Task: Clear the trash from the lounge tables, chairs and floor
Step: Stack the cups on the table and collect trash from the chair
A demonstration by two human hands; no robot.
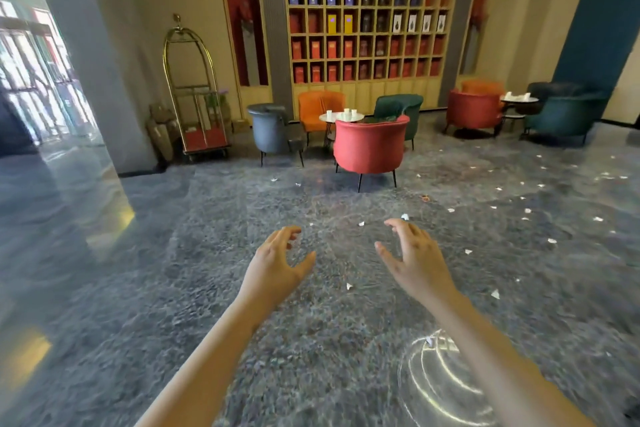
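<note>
Both my arms reach forward over the dark speckled floor. My left hand (278,262) and my right hand (414,260) hang side by side with fingers loosely curled, holding nothing. Several small white paper scraps lie on the floor: one scrap (349,286) between my hands, another (495,294) to the right, more scattered scraps (526,210) toward the far right. Paper cups (346,113) stand on a small round table (334,120) ahead. More white trash (517,96) sits on a second round table (519,101) at the back right.
A red armchair (370,146), a grey chair (270,128), an orange chair (320,107) and a green chair (398,106) ring the near table. A brass luggage cart (194,94) stands left by a pillar (86,55). Shelving (370,10) fills the back wall.
</note>
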